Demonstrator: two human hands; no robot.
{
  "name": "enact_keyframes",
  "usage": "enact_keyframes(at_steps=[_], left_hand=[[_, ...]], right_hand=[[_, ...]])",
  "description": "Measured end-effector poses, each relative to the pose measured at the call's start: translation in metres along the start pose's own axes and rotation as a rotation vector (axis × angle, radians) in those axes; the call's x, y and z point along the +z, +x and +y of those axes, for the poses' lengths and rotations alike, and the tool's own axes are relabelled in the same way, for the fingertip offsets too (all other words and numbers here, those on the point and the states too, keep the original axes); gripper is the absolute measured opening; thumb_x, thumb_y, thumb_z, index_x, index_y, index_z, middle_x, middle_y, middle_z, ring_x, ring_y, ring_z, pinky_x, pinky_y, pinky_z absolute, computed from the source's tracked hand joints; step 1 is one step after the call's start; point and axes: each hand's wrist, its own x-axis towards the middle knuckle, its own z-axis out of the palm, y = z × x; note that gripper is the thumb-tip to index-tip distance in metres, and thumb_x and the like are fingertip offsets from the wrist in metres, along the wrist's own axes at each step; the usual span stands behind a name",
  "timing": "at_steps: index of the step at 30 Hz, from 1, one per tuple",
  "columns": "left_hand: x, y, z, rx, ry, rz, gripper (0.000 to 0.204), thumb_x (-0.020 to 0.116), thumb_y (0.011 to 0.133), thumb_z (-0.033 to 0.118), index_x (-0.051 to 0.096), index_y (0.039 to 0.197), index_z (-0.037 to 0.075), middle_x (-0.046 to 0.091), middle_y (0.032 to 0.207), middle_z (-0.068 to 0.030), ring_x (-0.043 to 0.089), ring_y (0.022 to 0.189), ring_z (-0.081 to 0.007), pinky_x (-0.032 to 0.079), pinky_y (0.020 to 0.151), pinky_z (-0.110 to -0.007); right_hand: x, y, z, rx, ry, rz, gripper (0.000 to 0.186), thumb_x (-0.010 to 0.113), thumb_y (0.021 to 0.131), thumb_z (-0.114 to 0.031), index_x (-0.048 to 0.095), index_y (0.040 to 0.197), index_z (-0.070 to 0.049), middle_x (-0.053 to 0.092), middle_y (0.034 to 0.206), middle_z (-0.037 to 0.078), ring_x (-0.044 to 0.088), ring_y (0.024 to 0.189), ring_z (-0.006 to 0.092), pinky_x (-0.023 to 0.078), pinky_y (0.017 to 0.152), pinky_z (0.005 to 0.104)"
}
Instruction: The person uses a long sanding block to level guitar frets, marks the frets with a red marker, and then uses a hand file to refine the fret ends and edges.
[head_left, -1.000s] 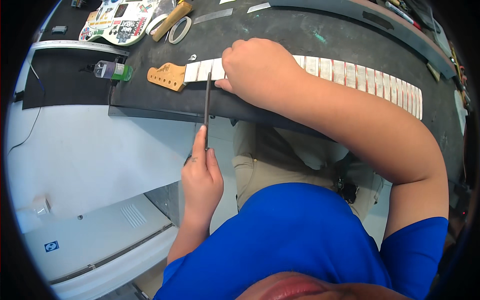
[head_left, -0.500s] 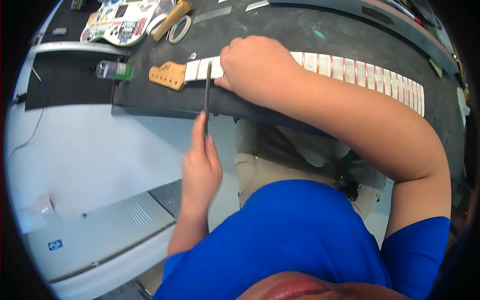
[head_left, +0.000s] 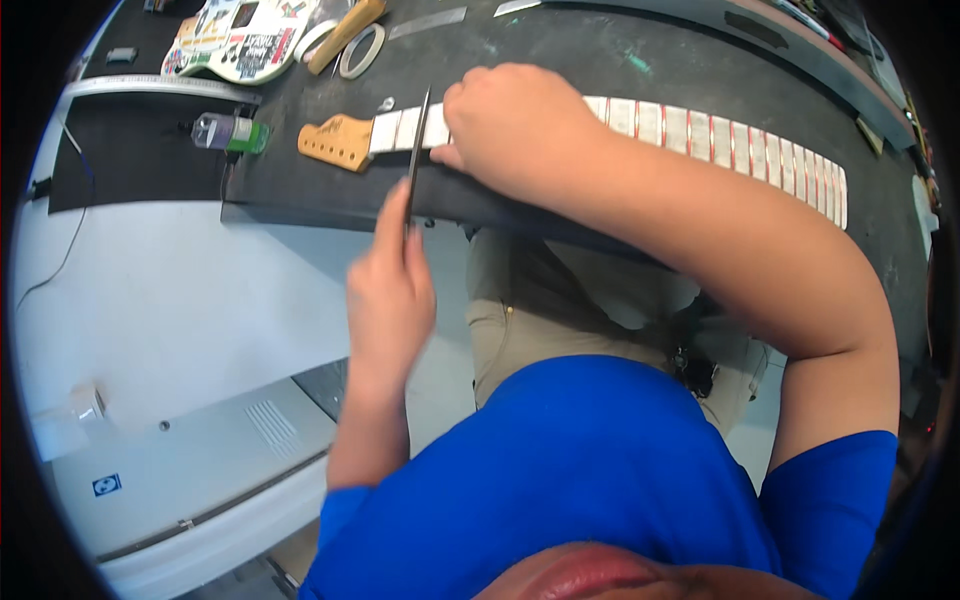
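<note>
A guitar neck [head_left: 690, 133] lies across the dark bench, its wooden headstock [head_left: 337, 142] at the left. Pale tape covers the fingerboard between the frets. In my left hand [head_left: 388, 290] is a thin dark file [head_left: 417, 150], gripped with the index finger stretched along it. The file crosses the neck near the headstock end, and its tip reaches past the neck's far edge. My right hand [head_left: 515, 120] is closed over the neck just right of the file, thumb at the near edge. That hand hides part of the fingerboard, and my right forearm passes over more of it.
A green-and-clear bottle [head_left: 232, 134] lies left of the headstock. Farther back are a sticker-covered white guitar body [head_left: 240, 45], tape rolls [head_left: 362, 52] and a wooden block [head_left: 345, 35]. A long grey beam [head_left: 700, 30] runs along the far right. The bench's front edge [head_left: 320, 217] is close to me.
My left hand has pushed the file away from me, so its tip now extends beyond the neck's far edge. My right hand stays at the same place on the neck.
</note>
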Motion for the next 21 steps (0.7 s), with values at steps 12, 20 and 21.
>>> enact_keyframes(at_steps=[12, 20, 21], left_hand=[[0.005, -0.027, -0.011, 0.021, -0.014, 0.096, 0.045, 0.058, 0.108, 0.004, 0.058, 0.153, 0.006, 0.074, 0.096, -0.0265, 0.071, 0.071, -0.0333, 0.054, 0.069, -0.043], [0.000, 0.009, -0.006, -0.048, -0.040, -0.073, 0.047, 0.056, 0.108, 0.003, 0.055, 0.155, 0.007, 0.072, 0.096, -0.0240, 0.067, 0.076, -0.0387, 0.055, 0.073, -0.046], [0.003, -0.009, -0.012, 0.016, -0.067, -0.001, 0.046, 0.055, 0.109, 0.004, 0.056, 0.155, 0.007, 0.070, 0.087, -0.0214, 0.063, 0.069, -0.0334, 0.053, 0.070, -0.043]], right_hand=[[-0.002, 0.005, -0.003, -0.001, 0.001, 0.004, 0.046, 0.080, 0.095, -0.042, 0.076, 0.095, 0.003, 0.076, 0.094, 0.019, 0.077, 0.089, 0.0367, 0.063, 0.084, 0.0447], [-0.003, 0.003, 0.000, 0.017, -0.021, 0.005, 0.046, 0.080, 0.094, -0.043, 0.076, 0.097, 0.002, 0.076, 0.097, 0.020, 0.077, 0.092, 0.0370, 0.063, 0.084, 0.0449], [-0.002, 0.003, -0.004, 0.019, -0.015, 0.004, 0.046, 0.080, 0.094, -0.043, 0.076, 0.097, 0.002, 0.076, 0.096, 0.020, 0.077, 0.092, 0.0370, 0.063, 0.084, 0.0447]])
